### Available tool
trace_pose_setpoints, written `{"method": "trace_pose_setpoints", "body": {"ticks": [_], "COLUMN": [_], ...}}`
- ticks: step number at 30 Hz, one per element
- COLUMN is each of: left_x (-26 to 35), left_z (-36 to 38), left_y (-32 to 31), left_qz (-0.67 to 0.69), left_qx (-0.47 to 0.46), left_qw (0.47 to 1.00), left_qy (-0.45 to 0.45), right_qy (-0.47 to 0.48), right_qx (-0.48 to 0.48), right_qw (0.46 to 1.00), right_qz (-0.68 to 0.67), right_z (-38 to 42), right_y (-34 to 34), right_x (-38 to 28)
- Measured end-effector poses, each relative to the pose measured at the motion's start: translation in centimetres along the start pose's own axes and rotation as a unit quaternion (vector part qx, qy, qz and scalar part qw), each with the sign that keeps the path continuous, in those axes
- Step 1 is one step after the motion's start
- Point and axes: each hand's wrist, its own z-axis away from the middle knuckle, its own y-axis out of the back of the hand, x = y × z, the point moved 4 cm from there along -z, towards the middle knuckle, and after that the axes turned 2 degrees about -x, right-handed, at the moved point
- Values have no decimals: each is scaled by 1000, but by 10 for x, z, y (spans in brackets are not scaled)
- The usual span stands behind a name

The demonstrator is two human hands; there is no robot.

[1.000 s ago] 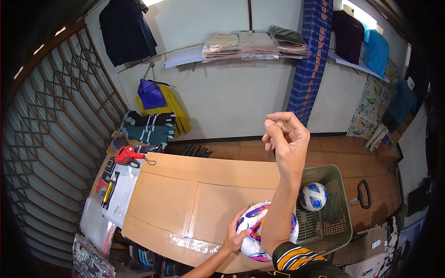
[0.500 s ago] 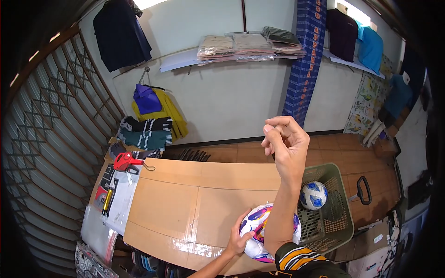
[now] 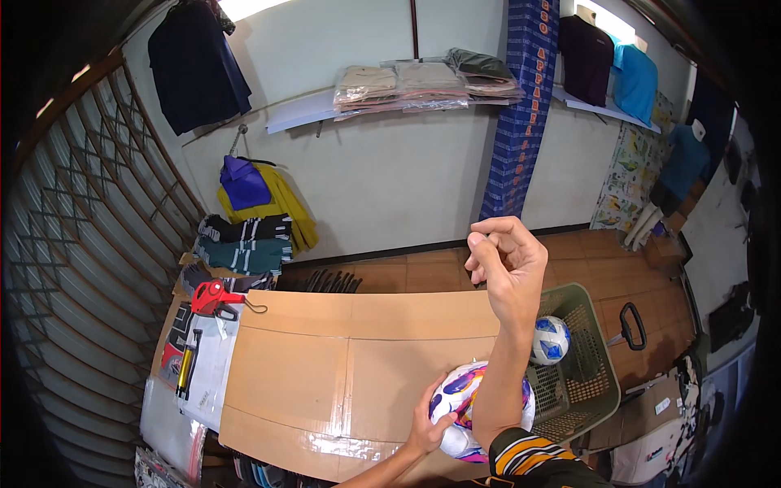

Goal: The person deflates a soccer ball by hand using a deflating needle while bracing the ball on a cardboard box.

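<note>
The colourful ball (image 3: 461, 404), white with purple, pink and orange patches, is at the near right part of the cardboard (image 3: 285, 370); its underside is hidden, so whether it rests there cannot be told. The left hand (image 3: 431, 423) is clamped on its left side, thumb on the near face and fingers further round. The right forearm crosses in front of the ball, with a striped sleeve (image 3: 533, 455) at its lower end. The right hand (image 3: 508, 272) is raised above the cardboard's far right corner, its fingers curled and its thumb and forefinger drawn together; whether something small sits between them cannot be told.

To the right of the cardboard is a green basket (image 3: 612, 370) with a blue and white ball (image 3: 551, 340) inside, and further right a black handle (image 3: 634, 327).

Left of the cardboard, a yellow and black pump (image 3: 188, 366) lies on white sheets (image 3: 213, 370). By the cardboard's far left corner is a red tool (image 3: 215, 299) with a cord loop; folded clothes (image 3: 244, 244) are stacked just past it. Well beyond the cardboard, bagged clothes (image 3: 427, 84) lie on a wall shelf (image 3: 301, 112), left of a blue column (image 3: 521, 122).
</note>
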Motion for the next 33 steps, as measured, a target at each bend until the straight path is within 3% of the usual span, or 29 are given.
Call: {"method": "trace_pose_setpoints", "body": {"ticks": [33], "left_x": [-1], "left_z": [4], "left_y": [-4], "left_qz": [46], "left_qx": [22], "left_qw": [999], "left_qy": [-7], "right_qy": [-26], "right_qx": [-47], "right_qw": [996], "right_qz": [-75], "right_z": [1], "right_y": [-8], "right_x": [5]}}
